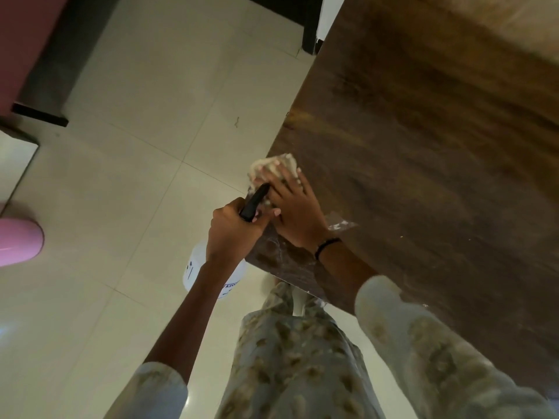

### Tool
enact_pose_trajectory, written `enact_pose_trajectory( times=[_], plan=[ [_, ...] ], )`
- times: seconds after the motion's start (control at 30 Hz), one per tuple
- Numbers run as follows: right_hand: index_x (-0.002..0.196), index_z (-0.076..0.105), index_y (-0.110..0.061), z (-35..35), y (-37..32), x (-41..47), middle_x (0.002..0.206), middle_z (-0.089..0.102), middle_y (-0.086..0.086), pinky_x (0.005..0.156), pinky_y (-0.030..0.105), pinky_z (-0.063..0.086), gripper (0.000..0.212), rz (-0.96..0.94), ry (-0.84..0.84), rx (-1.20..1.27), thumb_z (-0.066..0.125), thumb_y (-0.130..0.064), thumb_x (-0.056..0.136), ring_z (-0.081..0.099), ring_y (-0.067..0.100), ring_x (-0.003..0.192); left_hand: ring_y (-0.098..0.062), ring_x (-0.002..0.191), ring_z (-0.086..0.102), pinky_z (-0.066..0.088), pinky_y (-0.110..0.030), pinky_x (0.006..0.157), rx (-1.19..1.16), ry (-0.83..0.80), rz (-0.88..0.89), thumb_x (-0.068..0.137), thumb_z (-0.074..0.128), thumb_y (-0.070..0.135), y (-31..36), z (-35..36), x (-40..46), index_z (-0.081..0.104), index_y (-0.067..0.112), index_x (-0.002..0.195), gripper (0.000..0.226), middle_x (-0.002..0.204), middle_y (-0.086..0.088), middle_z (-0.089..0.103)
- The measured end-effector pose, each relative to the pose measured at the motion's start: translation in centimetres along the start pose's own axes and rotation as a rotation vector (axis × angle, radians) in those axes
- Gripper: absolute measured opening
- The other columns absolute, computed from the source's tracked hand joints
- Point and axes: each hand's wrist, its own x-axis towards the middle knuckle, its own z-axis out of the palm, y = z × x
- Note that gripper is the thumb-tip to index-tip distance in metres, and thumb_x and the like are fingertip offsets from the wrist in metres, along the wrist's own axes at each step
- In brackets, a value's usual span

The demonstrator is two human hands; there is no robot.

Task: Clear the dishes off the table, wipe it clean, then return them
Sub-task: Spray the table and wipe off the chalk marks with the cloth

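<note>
we press the cloth (273, 169) flat under our right hand (292, 207) at the tabletop (423, 146) edge to wipe, while our left hand (231, 234), at its 8 o'clock, is curled round the spray bottle (208, 276), ready.

Your left hand (233, 229) reached out in front of you with its fingers (257, 217) curled tight around a handle. That arm was stretched long and straight, with a pale sleeve pushed up near the elbow. Your right hand (295, 207) lay flat, palm down, just beside the left one, with the fingers spread and pressing down. A dark band sat around your right wrist. Your right arm was bent and came in from the right side.
</note>
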Motion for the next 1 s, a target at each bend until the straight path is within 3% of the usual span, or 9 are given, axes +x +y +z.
enact_pose_trajectory(
  times=[0.07,0.17,0.4,0.5,0.63,0.77,0.9,1.0],
  plan=[
    [0.146,0.036,-0.025,0.5,0.7,-2.7,0.155,0.032,-0.002,0.12,0.047,0.012,0.048,-0.05,0.014,0.027,0.031,-0.035,0.1,0.018,0.023,0.147,-0.017,0.047,0.046,0.038,-0.029,0.049,0.002,-0.023,0.012,0.069,0.077,0.05,-0.2,-0.1,-0.5,0.052,0.017,0.062,0.042,0.052,0.001,0.053],
    [0.149,0.029,-0.028,0.0,3.8,-5.4,0.156,0.028,-0.004,0.12,0.045,0.011,0.051,-0.018,0.014,-0.032,0.032,-0.04,0.099,0.016,0.02,0.147,-0.022,0.052,0.056,0.047,-0.034,0.053,-0.022,-0.038,0.04,0.067,0.079,0.046,-0.6,0.1,-1.5,0.06,0.01,0.066,0.04,0.057,-0.004,0.061],
    [0.151,0.022,-0.029,-0.3,6.4,-8.7,0.159,0.02,-0.005,0.12,0.045,0.008,0.053,0.398,0.124,0.072,0.033,-0.041,0.101,0.007,0.018,0.149,-0.02,0.063,0.066,0.055,-0.035,0.063,-0.085,-0.223,0.017,0.066,0.079,0.048,-1.8,1.8,-4.3,0.067,0.011,0.076,0.04,0.065,-0.003,0.068],
    [0.152,0.019,-0.029,0.2,5.6,-11.6,0.16,0.017,-0.006,0.12,0.043,0.005,0.054,0.478,0.138,0.098,0.03,-0.041,0.101,0.004,0.017,0.149,-0.02,0.065,0.066,0.054,-0.033,0.064,-0.049,-0.276,0.012,0.067,0.078,0.049,-1.9,3.0,-5.9,0.065,0.013,0.074,0.039,0.066,-0.001,0.068],
    [0.152,0.016,-0.028,0.8,5.8,-15.5,0.16,0.014,-0.006,0.12,0.044,0.005,0.055,0.495,0.105,0.089,0.028,-0.043,0.101,0.001,0.017,0.149,-0.023,0.065,0.063,0.052,-0.032,0.066,0.011,-0.243,0.044,0.07,0.078,0.047,-1.3,4.2,-7.7,0.062,0.009,0.074,0.042,0.067,-0.003,0.066],
    [0.152,0.016,-0.028,1.0,6.2,-16.4,0.16,0.015,-0.003,0.12,0.046,0.007,0.055,0.466,0.083,0.089,0.025,-0.044,0.1,0.003,0.02,0.149,-0.015,0.057,0.056,0.043,-0.024,0.061,0.039,-0.241,0.031,0.07,0.079,0.044,-1.1,4.4,-8.7,0.055,0.017,0.064,0.036,0.058,0.006,0.057],
    [0.151,0.018,-0.028,1.0,5.6,-14.9,0.16,0.016,-0.003,0.119,0.048,0.007,0.055,0.413,0.073,0.073,0.029,-0.043,0.1,0.005,0.022,0.149,-0.026,0.067,0.065,0.052,-0.033,0.064,0.069,-0.198,0.021,0.066,0.077,0.053,-2.4,4.5,-9.3,0.067,0.009,0.078,0.047,0.067,-0.004,0.067],
    [0.151,0.022,-0.027,1.3,3.1,-12.6,0.159,0.02,-0.003,0.119,0.05,0.009,0.054,0.264,0.049,0.04,0.029,-0.043,0.099,0.009,0.024,0.148,-0.032,0.067,0.065,0.056,-0.039,0.063,0.078,-0.097,0.025,0.068,0.077,0.053,-3.5,4.4,-9.6,0.068,0.009,0.082,0.047,0.068,-0.009,0.068]
  ],
)
